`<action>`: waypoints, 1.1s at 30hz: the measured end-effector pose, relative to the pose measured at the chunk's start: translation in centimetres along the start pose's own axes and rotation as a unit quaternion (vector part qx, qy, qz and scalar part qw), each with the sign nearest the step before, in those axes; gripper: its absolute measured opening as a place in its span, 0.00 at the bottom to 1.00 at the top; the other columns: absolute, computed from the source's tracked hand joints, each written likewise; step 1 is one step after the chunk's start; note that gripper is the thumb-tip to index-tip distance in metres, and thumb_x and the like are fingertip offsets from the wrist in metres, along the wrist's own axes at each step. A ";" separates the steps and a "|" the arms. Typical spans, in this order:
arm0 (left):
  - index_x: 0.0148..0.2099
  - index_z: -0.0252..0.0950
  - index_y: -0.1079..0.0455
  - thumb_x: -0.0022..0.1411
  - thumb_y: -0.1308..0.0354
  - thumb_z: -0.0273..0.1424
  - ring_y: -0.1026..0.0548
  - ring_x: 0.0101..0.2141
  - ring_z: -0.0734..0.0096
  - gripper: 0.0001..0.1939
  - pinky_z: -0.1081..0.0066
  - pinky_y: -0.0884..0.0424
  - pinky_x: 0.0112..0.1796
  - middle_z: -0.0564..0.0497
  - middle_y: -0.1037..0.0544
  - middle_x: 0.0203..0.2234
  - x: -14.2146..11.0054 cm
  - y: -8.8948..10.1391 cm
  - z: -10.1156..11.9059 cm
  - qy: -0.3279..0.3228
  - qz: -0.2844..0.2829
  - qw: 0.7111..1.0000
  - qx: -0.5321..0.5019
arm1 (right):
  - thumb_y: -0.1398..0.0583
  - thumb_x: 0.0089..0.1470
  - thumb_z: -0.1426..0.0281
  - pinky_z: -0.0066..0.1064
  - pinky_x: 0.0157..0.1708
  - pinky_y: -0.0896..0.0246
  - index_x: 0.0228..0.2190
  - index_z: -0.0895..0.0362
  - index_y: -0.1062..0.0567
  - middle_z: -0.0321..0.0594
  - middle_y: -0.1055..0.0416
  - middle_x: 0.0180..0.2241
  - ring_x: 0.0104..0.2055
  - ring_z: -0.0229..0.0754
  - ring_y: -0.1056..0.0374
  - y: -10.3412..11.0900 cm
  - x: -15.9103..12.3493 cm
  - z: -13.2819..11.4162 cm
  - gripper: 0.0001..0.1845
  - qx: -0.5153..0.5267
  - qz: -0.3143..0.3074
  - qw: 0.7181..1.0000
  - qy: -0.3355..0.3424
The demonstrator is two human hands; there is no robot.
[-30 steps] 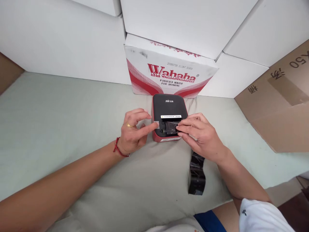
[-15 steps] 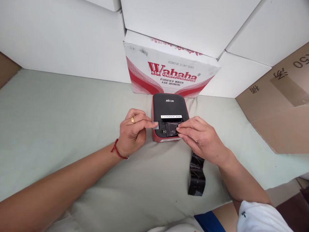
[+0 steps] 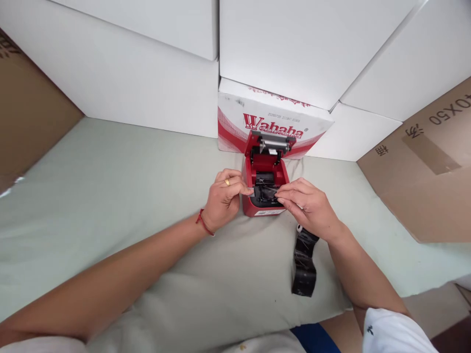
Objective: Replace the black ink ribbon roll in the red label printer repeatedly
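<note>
A small red printer [image 3: 265, 208] stands on the pale cloth-covered surface [image 3: 110, 196], its lid [image 3: 270, 143] raised and leaning back. A black glossy strip [image 3: 304, 262] runs from inside the printer, under my right hand, down towards me. My left hand [image 3: 225, 198] is curled against the printer's left side, fingertips at the edge of the opening. My right hand [image 3: 307, 208] pinches the black strip at the printer's front opening.
A red-and-white Wahaha carton [image 3: 272, 117] stands right behind the printer. White boxes [image 3: 294, 44] are stacked along the back. Brown cardboard boxes flank the surface, one at the right [image 3: 427, 162] and one at the left [image 3: 29, 113].
The printer's black lid, closed before, now stands open and shows the red inside. The view has shifted. Both hands stay at the printer's front.
</note>
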State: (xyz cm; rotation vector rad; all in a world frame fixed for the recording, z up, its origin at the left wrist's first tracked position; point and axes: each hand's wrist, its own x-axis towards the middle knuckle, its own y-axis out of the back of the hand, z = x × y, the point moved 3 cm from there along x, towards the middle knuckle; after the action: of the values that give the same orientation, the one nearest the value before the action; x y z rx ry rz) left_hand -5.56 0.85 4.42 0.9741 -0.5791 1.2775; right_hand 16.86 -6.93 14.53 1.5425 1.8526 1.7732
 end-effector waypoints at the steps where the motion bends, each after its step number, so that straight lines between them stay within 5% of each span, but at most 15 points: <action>1: 0.40 0.43 0.22 0.73 0.47 0.17 0.22 0.43 0.62 0.18 0.58 0.25 0.46 0.52 0.18 0.29 -0.2 0.0 0.0 -0.001 -0.011 1.000 0.006 | 0.36 0.72 0.71 0.39 0.45 0.18 0.44 0.52 0.14 0.43 0.13 0.43 0.43 0.43 0.19 0.0 0.2 0.1 0.08 0.016 0.018 0.999 -0.022; 7: 0.53 0.40 0.27 0.58 0.48 0.14 0.23 0.39 0.60 0.25 0.60 0.30 0.42 0.49 0.19 0.36 -1.0 -0.5 -0.4 -0.042 -0.094 0.992 0.070 | 0.33 0.71 0.58 0.29 0.23 0.23 0.36 0.52 0.16 0.37 0.19 0.39 0.25 0.33 0.25 1.4 1.1 1.0 0.13 0.141 0.243 0.938 -0.204; 12: 0.57 0.39 0.31 0.56 0.49 0.14 0.28 0.33 0.62 0.29 0.63 0.30 0.40 0.53 0.24 0.31 -0.7 -0.5 -0.5 -0.038 -0.115 0.992 0.045 | 0.29 0.65 0.58 0.29 0.25 0.22 0.36 0.53 0.17 0.32 0.23 0.31 0.27 0.37 0.22 6.2 1.4 -0.6 0.11 0.117 0.427 0.878 -0.180; 16: 0.59 0.40 0.32 0.56 0.49 0.14 0.28 0.34 0.63 0.30 0.66 0.29 0.39 0.54 0.24 0.32 -0.5 -0.4 -0.3 -0.038 -0.106 0.993 0.018 | 0.26 0.60 0.61 0.33 0.21 0.29 0.32 0.53 0.16 0.34 0.27 0.26 0.24 0.40 0.24 10.7 -0.3 -1.0 0.11 0.049 0.469 0.865 -0.170; 21: 0.59 0.40 0.31 0.56 0.48 0.13 0.25 0.36 0.62 0.31 0.67 0.28 0.38 0.52 0.22 0.35 -0.5 -0.4 -0.3 -0.022 -0.111 0.994 0.002 | 0.22 0.53 0.56 0.44 0.26 0.24 0.31 0.49 0.15 0.37 0.26 0.25 0.24 0.46 0.26 11.3 -5.6 1.0 0.12 0.037 0.416 0.854 -0.310; 25: 0.58 0.40 0.32 0.55 0.49 0.13 0.27 0.34 0.63 0.31 0.68 0.29 0.37 0.53 0.23 0.33 -0.4 -0.4 -0.2 -0.033 -0.099 0.995 0.007 | 0.28 0.63 0.57 0.49 0.38 0.18 0.34 0.48 0.14 0.39 0.19 0.36 0.30 0.46 0.22 10.3 -11.4 -0.5 0.09 -0.080 0.392 0.848 -0.348; 27: 0.58 0.40 0.32 0.54 0.50 0.13 0.28 0.33 0.63 0.32 0.68 0.30 0.36 0.54 0.24 0.32 -0.3 -0.4 -0.1 -0.035 -0.096 0.995 0.006 | 0.32 0.67 0.61 0.46 0.41 0.18 0.34 0.47 0.13 0.40 0.16 0.38 0.37 0.49 0.18 10.1 -13.7 -2.1 0.09 -0.183 0.267 0.886 -0.331; 30: 0.58 0.40 0.31 0.53 0.50 0.13 0.29 0.33 0.64 0.32 0.69 0.30 0.36 0.54 0.25 0.32 -0.3 -0.4 -0.1 -0.033 -0.091 0.995 0.000 | 0.35 0.69 0.65 0.38 0.36 0.18 0.37 0.45 0.12 0.38 0.12 0.39 0.40 0.50 0.14 9.4 -16.2 -3.7 0.10 -0.124 -0.003 0.954 -0.271; 33: 0.57 0.40 0.31 0.53 0.50 0.13 0.27 0.32 0.64 0.32 0.69 0.31 0.35 0.55 0.25 0.32 -0.4 -0.4 -0.1 -0.025 -0.090 0.996 0.001 | 0.37 0.72 0.67 0.34 0.32 0.19 0.38 0.48 0.12 0.38 0.12 0.38 0.34 0.46 0.15 8.6 -17.0 -4.1 0.12 -0.038 -0.061 0.958 -0.277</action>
State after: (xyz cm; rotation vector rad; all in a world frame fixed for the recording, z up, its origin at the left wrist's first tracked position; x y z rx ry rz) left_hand -5.23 0.78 3.94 1.0375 -0.5167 1.0969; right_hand 26.55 -23.79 13.93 1.6367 1.5400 1.1774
